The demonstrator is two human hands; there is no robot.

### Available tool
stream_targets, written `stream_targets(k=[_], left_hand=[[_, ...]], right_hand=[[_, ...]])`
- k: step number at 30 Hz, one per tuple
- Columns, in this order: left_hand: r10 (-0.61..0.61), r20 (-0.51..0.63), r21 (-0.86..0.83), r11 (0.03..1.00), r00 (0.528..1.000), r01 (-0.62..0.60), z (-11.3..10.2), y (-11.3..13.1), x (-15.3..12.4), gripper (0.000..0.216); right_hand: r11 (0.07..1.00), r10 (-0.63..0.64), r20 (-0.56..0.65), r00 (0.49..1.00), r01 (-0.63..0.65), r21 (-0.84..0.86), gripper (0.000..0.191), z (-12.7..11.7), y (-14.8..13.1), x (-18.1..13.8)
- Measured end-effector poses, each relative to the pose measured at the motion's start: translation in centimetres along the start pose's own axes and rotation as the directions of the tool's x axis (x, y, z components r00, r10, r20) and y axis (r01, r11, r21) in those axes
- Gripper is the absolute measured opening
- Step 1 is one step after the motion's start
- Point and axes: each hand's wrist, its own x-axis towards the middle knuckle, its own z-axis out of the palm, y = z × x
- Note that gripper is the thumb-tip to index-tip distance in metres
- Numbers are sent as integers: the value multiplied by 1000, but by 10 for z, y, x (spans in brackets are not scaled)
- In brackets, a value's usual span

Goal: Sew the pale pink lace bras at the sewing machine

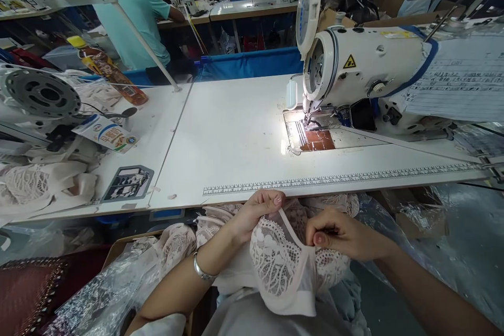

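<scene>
A pale pink lace bra (277, 262) hangs between my two hands, over my lap and just in front of the table's near edge. My left hand (258, 212) pinches the top of its narrow edge strip, with a bracelet on that wrist. Lower and to the right, my right hand (340, 233) is closed on the bra's edge near the side of the lace cup; its fingertips are partly hidden. More pale lace pieces (177, 241) lie in the lap area behind and to the left of the bra.
A sewing machine (362, 63) with a lit needle area stands on the white table (232, 136). A printed ruler (338, 181) runs along the front edge. At left are another machine (39, 94), a tilted drink bottle (110, 71) and lace pieces (43, 184). A person (129, 26) sits beyond.
</scene>
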Motion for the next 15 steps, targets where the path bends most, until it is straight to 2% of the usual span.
stream_targets(k=[9,15], left_hand=[[-29,-60,-16,999,998,28,-1,2,0,59],[6,1,-52,999,1000,-5,-1,3,0,55]], right_hand=[[999,-39,4,999,39,31,32,-3,4,-2],[999,-31,1,1000,31,42,27,-5,3,-4]])
